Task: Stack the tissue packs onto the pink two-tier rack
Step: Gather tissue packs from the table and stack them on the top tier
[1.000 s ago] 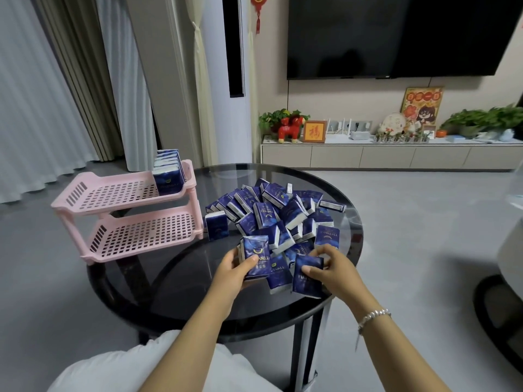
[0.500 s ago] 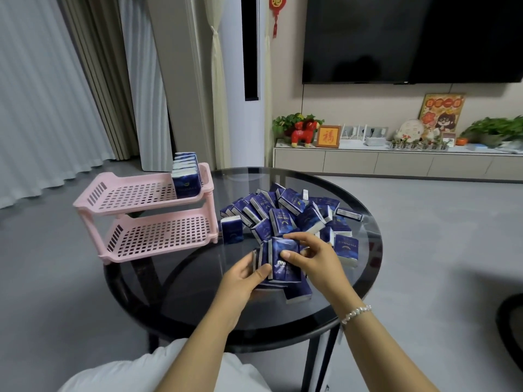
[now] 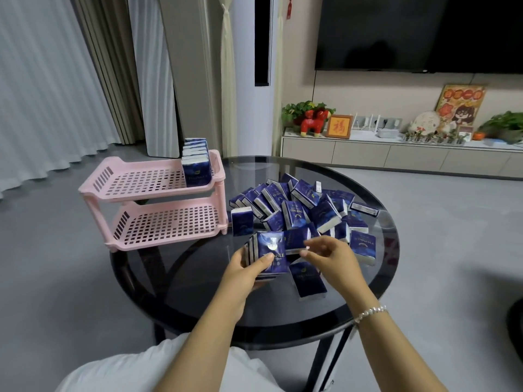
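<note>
Blue-wrapped tissue packs, several gathered face to face into a small bundle [image 3: 267, 256], sit gripped in the left hand [image 3: 249, 271], thumb across the front pack and fingers behind. The right hand [image 3: 329, 257] pinches one more pack [image 3: 296, 241] at the bundle's right edge, apparently adding it. To do this well, I judge the new pack should be squared flush with the others before the left thumb clamps down, since the slick wrappers look likely to slide. Just beyond lies the loose heap of packs [image 3: 305, 206] on the round glass worktop [image 3: 283, 171]. To the left stands the pink two-tier rack [image 3: 158, 190], its upper tier holding one upright row of packs [image 3: 196, 165] at the right end, its lower tier bare.
</note>
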The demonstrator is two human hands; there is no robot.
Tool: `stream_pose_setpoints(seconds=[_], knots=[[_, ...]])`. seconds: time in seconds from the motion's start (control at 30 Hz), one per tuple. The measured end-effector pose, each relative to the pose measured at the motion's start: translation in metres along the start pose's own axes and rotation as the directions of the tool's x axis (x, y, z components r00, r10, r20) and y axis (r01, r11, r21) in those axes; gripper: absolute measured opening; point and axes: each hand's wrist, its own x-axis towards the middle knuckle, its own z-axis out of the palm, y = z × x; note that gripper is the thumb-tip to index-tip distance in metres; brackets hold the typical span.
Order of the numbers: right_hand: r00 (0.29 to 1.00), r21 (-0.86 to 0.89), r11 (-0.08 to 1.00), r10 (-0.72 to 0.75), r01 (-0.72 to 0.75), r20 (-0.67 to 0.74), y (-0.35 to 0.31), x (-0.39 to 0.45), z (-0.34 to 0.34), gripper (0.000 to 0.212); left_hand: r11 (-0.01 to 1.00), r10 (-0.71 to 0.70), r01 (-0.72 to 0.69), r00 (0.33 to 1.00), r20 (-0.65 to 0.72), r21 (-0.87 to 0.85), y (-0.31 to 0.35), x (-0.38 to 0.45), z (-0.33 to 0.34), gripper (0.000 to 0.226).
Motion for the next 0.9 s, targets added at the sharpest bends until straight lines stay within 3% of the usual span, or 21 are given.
stream_pose_setpoints(seconds=[0.2, 0.37, 0.63, 0.77, 0.9], knots=[[0.991, -0.404, 0.908, 0.134, -0.111, 0.027, 0.018, -0.006, 0.007, 0.034, 1.0, -0.025, 0.024, 0.998, -0.053, -0.018, -0.004, 0.006, 0.0, 0.055], [0.984, -0.442, 0.889, 0.167, -0.122, 0.064, 0.016, -0.009, 0.013, 0.05, 0.999, -0.045, 0.044, 0.996, -0.077, -0.018, -0.005, 0.007, -0.003, 0.06], [0.973, -0.18, 0.974, 0.166, -0.136, 0.162, 0.021, -0.016, 0.021, 0.069, 0.999, -0.049, 0.047, 0.994, -0.101, -0.02, -0.003, 0.001, -0.003, 0.058], [0.973, 0.073, 0.98, 0.171, -0.184, 0.156, 0.027, -0.016, 0.021, 0.045, 0.998, -0.059, 0.058, 0.993, -0.107, -0.01, -0.001, -0.003, -0.005, 0.056], [0.978, 0.434, 0.88, 0.133, -0.19, 0.158, 0.02, -0.018, 0.017, 0.032, 0.998, -0.059, 0.06, 0.994, -0.095, 0.008, 0.0, -0.006, -0.007, 0.054]])
